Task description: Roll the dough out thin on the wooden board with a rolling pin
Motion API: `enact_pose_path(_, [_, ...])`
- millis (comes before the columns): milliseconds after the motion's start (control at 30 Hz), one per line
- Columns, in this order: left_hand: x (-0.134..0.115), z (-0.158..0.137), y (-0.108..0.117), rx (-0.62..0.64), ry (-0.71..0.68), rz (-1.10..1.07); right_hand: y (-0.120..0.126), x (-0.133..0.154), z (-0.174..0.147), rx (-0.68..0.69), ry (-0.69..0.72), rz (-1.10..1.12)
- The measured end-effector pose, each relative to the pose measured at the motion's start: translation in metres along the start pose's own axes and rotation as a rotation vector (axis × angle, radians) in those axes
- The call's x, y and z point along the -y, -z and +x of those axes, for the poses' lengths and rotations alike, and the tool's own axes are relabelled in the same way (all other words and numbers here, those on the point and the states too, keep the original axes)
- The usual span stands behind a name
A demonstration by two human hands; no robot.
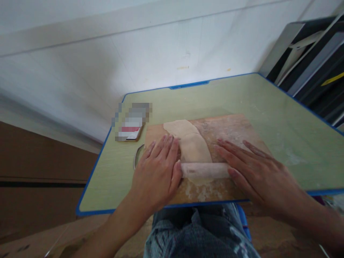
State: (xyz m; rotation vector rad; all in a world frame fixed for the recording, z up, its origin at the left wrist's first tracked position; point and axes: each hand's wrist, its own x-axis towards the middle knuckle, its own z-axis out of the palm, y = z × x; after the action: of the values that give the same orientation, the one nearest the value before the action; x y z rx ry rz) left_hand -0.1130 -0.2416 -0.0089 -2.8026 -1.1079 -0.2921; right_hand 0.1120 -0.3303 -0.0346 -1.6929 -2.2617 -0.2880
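A pale rolling pin (205, 170) lies across the near end of a flattened sheet of dough (192, 141). My left hand (158, 168) rests over the pin's left end, fingers stretched out flat and pointing away from me. Over the right end lies my right hand (249, 168), also with straight, slightly spread fingers. Both palms hide the ends of the pin. Beneath the dough is a wooden board (225, 127) dusted with flour, a metal handle (136, 156) at its left side. A short lip of dough shows on the near side of the pin.
The board sits on a light green table (282, 107) with a blue rim. A phone-like object (133, 123), partly blurred out, lies at the left. Behind stands a white wall (161, 53). Dark folded items with a metal frame (303, 53) lean at the right.
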Motion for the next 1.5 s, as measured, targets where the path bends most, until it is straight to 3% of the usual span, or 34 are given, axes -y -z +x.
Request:
enact_pose_path(467, [-0.024, -0.047, -0.009, -0.204, -0.031, 0.077, 0.007, 0.014, -0.022, -0.089, 0.11, -0.061])
enact_pose_path(633, [-0.025, -0.05, -0.005, -0.151, 0.011, -0.043, 0.004, 0.011, -0.019, -0.137, 0.159, -0.145])
enact_pose_path(800, [0.01, -0.028, 0.023, 0.049, 0.087, -0.426, 0.01, 0.001, -0.009, -0.175, 0.234, -0.159])
enact_pose_path(967, [0.059, 0.036, 0.03, 0.105, 0.113, -0.561, 0.014, -0.026, -0.008, -0.251, 0.25, -0.236])
enact_pose_path(1033, [0.066, 0.063, 0.026, 0.136, 0.034, -0.555, 0.011, -0.038, -0.01, -0.306, 0.158, -0.228])
enact_pose_path(1200, [0.049, 0.1, 0.018, 0.351, -0.494, -0.402, -0.003, -0.06, -0.009, -0.447, -0.111, -0.159])
enact_pose_path(1333, [0.034, 0.102, 0.013, 0.432, -0.63, -0.073, -0.014, -0.068, -0.005, -0.492, -0.234, -0.108])
enact_pose_path(1500, [0.032, 0.105, 0.012, 0.373, -0.783, 0.108, -0.021, -0.071, -0.008, -0.504, -0.375, 0.038])
